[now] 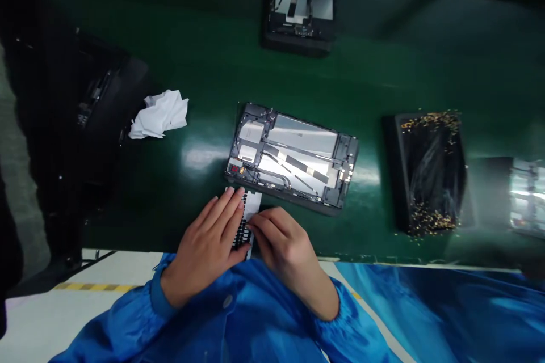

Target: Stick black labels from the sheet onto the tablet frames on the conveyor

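At the table's near edge lies a white sheet with rows of small black stickers (254,204). My left hand (213,238) rests flat across its left part, fingers stretched out, covering much of it. My right hand (283,241) has thumb and forefinger pinched together over the sheet's right side; whatever is between the fingertips is too small to make out. Just beyond both hands, an opened tablet-like device (293,153) lies at a slant on a dark base. Its inside shows silver plates, black cables and a small red mark at the left end.
Crumpled white paper (160,115) lies left on the green table (204,62). A second opened device (302,5) sits at the back. On the right, a black block (432,173) carries many small gold-coloured bits. Dark equipment (97,102) stands far left.
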`<state>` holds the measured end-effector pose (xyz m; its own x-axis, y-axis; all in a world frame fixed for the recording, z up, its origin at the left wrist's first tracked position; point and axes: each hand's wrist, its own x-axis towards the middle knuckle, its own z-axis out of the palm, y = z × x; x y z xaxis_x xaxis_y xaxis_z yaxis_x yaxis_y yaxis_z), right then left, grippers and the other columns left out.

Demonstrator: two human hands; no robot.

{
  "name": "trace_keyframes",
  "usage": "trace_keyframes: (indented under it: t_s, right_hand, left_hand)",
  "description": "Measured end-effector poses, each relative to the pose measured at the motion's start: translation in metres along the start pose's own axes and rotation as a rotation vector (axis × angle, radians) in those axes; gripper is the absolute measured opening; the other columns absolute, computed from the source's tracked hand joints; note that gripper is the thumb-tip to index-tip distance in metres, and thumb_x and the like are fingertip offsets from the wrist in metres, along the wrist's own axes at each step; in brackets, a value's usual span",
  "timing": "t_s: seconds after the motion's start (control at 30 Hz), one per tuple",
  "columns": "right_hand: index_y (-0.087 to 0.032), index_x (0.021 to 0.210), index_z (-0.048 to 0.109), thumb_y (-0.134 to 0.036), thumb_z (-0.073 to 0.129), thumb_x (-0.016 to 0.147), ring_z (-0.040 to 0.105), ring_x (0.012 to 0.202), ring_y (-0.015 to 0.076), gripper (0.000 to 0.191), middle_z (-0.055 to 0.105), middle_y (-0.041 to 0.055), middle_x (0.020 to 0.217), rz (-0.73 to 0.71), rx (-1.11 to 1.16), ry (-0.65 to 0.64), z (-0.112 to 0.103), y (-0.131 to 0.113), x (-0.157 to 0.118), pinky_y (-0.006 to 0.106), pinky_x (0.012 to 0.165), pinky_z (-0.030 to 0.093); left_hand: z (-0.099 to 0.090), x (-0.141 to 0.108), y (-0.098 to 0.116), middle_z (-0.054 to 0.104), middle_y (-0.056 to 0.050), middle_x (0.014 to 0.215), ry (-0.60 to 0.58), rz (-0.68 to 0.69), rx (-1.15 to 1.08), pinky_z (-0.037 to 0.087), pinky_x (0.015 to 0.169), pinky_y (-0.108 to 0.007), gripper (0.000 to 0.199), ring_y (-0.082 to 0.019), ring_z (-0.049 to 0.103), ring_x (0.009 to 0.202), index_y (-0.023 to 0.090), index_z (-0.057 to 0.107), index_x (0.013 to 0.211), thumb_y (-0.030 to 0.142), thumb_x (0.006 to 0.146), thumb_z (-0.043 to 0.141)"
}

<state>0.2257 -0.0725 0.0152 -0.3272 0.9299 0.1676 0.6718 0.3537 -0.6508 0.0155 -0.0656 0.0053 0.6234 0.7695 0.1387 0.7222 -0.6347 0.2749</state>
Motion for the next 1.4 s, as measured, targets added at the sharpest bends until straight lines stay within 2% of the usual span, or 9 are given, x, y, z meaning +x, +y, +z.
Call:
trace_keyframes:
  t_s: [0.27, 0.4, 0.5, 0.63, 0.77, 0.93, 1.03, 1.2, 1.4]
  right_hand:
    - [-0.019, 0.092, 0.071, -0.004, 0.058, 0.099, 0.061, 0.079, 0.0218, 0.021, 0.066, 0.007, 0.088, 0.097, -0.192, -0.056, 0.008, -0.011, 0.005, 0.034, 0.072, 0.055]
    - [-0.019, 0.096, 0.07, -0.003, 0.058, 0.099, 0.057, 0.081, 0.0238, 0.021, 0.065, 0.0075, 0.089, -0.026, -0.261, -0.145, 0.003, -0.007, 0.009, 0.035, 0.074, 0.054]
    - [-0.018, 0.096, 0.069, -0.005, 0.054, 0.103, 0.052, 0.079, 0.0254, 0.021, 0.063, 0.0087, 0.087, -0.066, -0.392, -0.12, 0.005, -0.01, 0.009, 0.037, 0.07, 0.05]
    - [-0.021, 0.094, 0.066, -0.006, 0.053, 0.102, 0.048, 0.078, 0.0274, 0.021, 0.06, 0.0093, 0.085, 0.031, -0.51, -0.119, 0.016, -0.019, 0.007, 0.038, 0.066, 0.045]
    - [-0.023, 0.093, 0.061, -0.006, 0.057, 0.098, 0.049, 0.078, 0.0273, 0.019, 0.059, 0.0081, 0.086, 0.057, -0.437, -0.147, 0.021, -0.016, 0.005, 0.039, 0.067, 0.046]
    - [-0.024, 0.105, 0.058, 0.002, 0.051, 0.095, 0.06, 0.079, 0.021, 0.029, 0.062, 0.0046, 0.092, 0.059, -0.19, 0.126, 0.003, 0.006, 0.005, 0.031, 0.069, 0.05]
    - [-0.026, 0.109, 0.06, 0.003, 0.053, 0.094, 0.064, 0.08, 0.0188, 0.033, 0.064, 0.0026, 0.093, 0.095, -0.279, 0.297, -0.007, 0.02, 0.013, 0.029, 0.07, 0.05]
    - [-0.026, 0.11, 0.059, -0.001, 0.052, 0.101, 0.064, 0.077, 0.0186, 0.027, 0.065, 0.0032, 0.093, 0.114, -0.399, 0.232, -0.008, 0.026, 0.027, 0.028, 0.068, 0.05]
    - [-0.025, 0.109, 0.058, -0.002, 0.048, 0.107, 0.063, 0.078, 0.0191, 0.024, 0.063, 0.0043, 0.092, 0.109, -0.466, 0.177, -0.006, 0.023, 0.031, 0.029, 0.067, 0.05]
  left_hand:
    - [0.007, 0.003, 0.005, 0.061, -0.022, 0.166, 0.03, 0.005, 0.014, 0.038, 0.136, -0.042, 0.058, -0.028, 0.053, 0.161, 0.002, 0.056, 0.157, 0.04, 0.117, 0.041]
    - [0.01, 0.002, 0.005, 0.06, -0.021, 0.167, 0.033, 0.002, -0.008, 0.036, 0.137, -0.041, 0.057, -0.028, 0.05, 0.163, 0.004, 0.056, 0.158, 0.039, 0.116, 0.041]
    - [0.011, 0.002, 0.005, 0.061, -0.022, 0.166, 0.044, -0.004, -0.024, 0.033, 0.138, -0.042, 0.056, -0.028, 0.05, 0.164, 0.003, 0.058, 0.156, 0.04, 0.117, 0.04]
    - [0.013, 0.001, 0.006, 0.056, -0.025, 0.169, 0.032, -0.012, -0.058, 0.04, 0.136, -0.047, 0.055, -0.032, 0.046, 0.166, 0.004, 0.055, 0.158, 0.038, 0.115, 0.046]
    - [0.013, -0.003, 0.009, 0.062, -0.027, 0.161, 0.045, -0.043, -0.055, 0.047, 0.131, -0.048, 0.054, -0.036, 0.052, 0.16, 0.003, 0.057, 0.155, 0.035, 0.111, 0.058]
    - [0.011, -0.001, 0.013, 0.066, -0.026, 0.15, 0.107, -0.099, -0.026, 0.049, 0.128, -0.049, 0.055, -0.039, 0.058, 0.153, 0.005, 0.062, 0.15, 0.037, 0.105, 0.067]
    - [0.01, 0.01, 0.011, 0.065, -0.024, 0.154, 0.11, -0.082, -0.05, 0.048, 0.13, -0.049, 0.047, -0.037, 0.055, 0.156, 0.009, 0.067, 0.141, 0.038, 0.104, 0.067]
    - [0.013, 0.03, 0.008, 0.057, -0.022, 0.169, 0.083, -0.026, -0.065, 0.049, 0.128, -0.045, 0.027, -0.031, 0.042, 0.168, 0.014, 0.067, 0.129, 0.03, 0.109, 0.057]
    - [0.017, 0.035, 0.011, 0.061, -0.016, 0.168, 0.066, -0.092, -0.079, 0.045, 0.128, -0.041, 0.043, -0.027, 0.038, 0.17, 0.015, 0.058, 0.152, 0.03, 0.113, 0.053]
